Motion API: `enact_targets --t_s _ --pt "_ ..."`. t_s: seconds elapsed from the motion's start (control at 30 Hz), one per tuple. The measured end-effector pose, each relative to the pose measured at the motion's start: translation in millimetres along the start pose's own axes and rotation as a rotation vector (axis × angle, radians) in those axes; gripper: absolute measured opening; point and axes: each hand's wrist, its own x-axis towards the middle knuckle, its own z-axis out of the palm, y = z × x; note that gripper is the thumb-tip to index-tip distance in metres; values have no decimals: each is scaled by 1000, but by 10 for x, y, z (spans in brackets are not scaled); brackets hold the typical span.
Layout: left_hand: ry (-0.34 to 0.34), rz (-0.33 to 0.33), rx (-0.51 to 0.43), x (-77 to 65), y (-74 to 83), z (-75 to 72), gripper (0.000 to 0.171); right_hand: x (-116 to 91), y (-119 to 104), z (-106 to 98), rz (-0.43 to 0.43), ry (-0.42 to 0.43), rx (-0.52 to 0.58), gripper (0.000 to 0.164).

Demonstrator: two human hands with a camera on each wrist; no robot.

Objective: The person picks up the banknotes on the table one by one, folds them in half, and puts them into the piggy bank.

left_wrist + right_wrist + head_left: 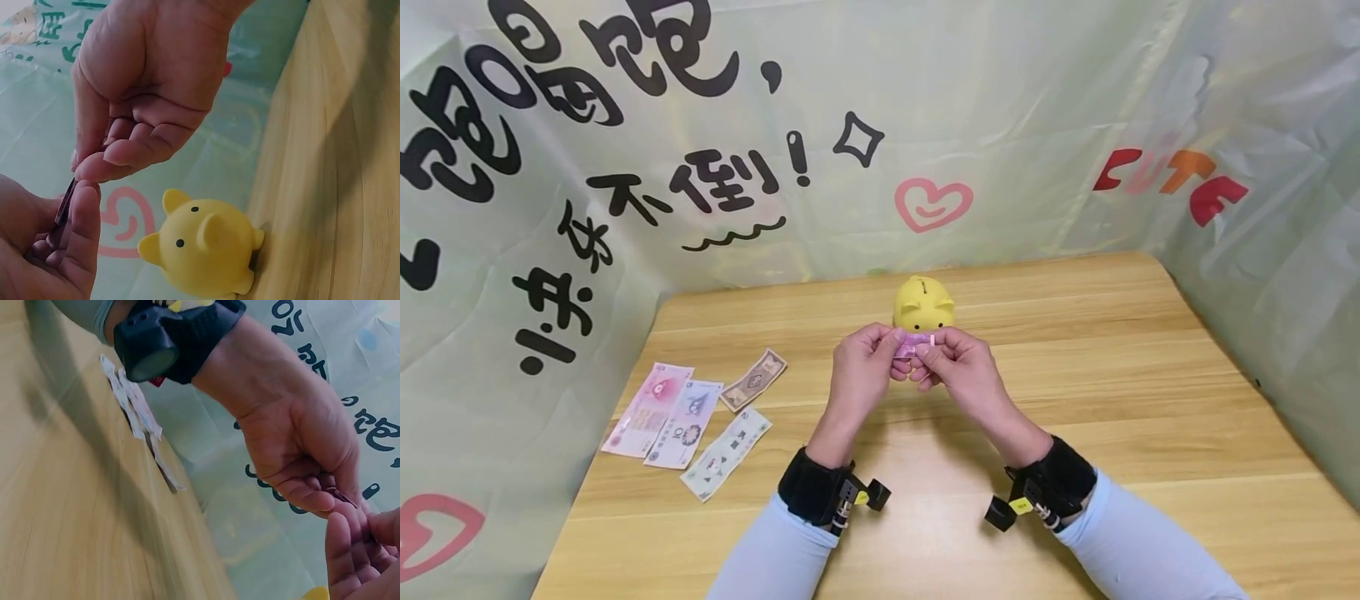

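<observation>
A small purple folded banknote (913,345) (64,203) is held between both hands in front of a yellow piggy bank (922,304) (206,247). My left hand (865,358) (300,434) pinches the note's left end between thumb and fingers. On its right end, my right hand (964,367) (150,81) has thumb and fingers pinching too. Both hands are raised off the table, with fingertips close together. The piggy bank stands upright, its face toward me and a slot on its back. In the right wrist view the note is mostly covered by fingers.
On the left of the wooden table (1150,375) lie a pink banknote (651,408), a pale purple one (685,423), a brown one (754,381) and a green one (727,452). A printed cloth backdrop (1015,125) rises behind and beside the table.
</observation>
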Motion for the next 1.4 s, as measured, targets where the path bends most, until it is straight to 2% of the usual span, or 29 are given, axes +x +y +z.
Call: enact_targets --t_s 0.1,0.23,0.37,0.67,0.83,1.0,1.1,1.23,1.4 --pt "-26 -19 -84 18 -2 -22 25 -5 -11 -6 5 -12 6 20" --pt "-134 -92 -235 39 11 -63 22 13 -22 -31 20 27 34 18" --pt "-203 -144 -323 45 34 -113 21 41 -15 -65 29 42 81 15" --pt "-184 -162 -446 37 74 -157 23 29 -25 -96 -24 -19 155 31" --pt "-180 -150 -467 35 70 -138 18 20 -14 -98 -68 -17 174 25" --pt "-217 -138 -457 41 57 -129 24 27 -8 -125 -75 6 177 17" --pt "-228 -135 -460 47 52 -129 22 36 -5 -136 -85 2 170 16" --pt "-219 -141 -446 50 50 -125 16 41 -4 -143 -86 -26 165 19" --pt "-186 -140 -384 49 51 -113 27 42 -22 -140 -42 -39 137 32"
